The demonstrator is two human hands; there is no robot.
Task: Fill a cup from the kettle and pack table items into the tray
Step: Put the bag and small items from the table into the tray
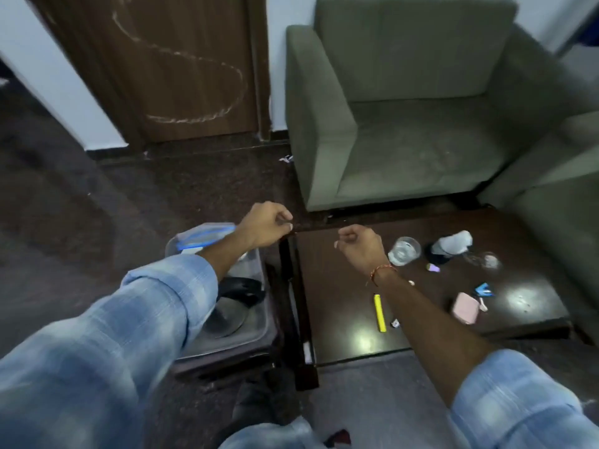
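Clear plastic formed the tray (256, 322), a walled bin that stood at the left on a low dark stand just beside the table (340, 319); a blue-edged lid (207, 238) leaned at its far end and a dark object lay inside, not identifiable. Above its far end the left hand (264, 225) was raised, fingers curled with the fingertips drawn together; whether it pinched something small could not be told. Over the table's near-left corner the right hand (361, 246) was likewise loosely curled, with nothing visible in it. To its right stood a clear glass cup (404, 251), apparently holding water, then a pale kettle (452, 246) on a dark base. Nearer lay a yellow stick-like item (380, 312), a pink case (465, 307) and a small blue object (483, 290). The cup looked rigid, smooth and breakable, probably best held around its wall and kept upright; the flat items were likely light and stiff, suited to a fingertip pinch across their narrow sides. The kettle, heavier if filled, would want its handle, which was blurred.
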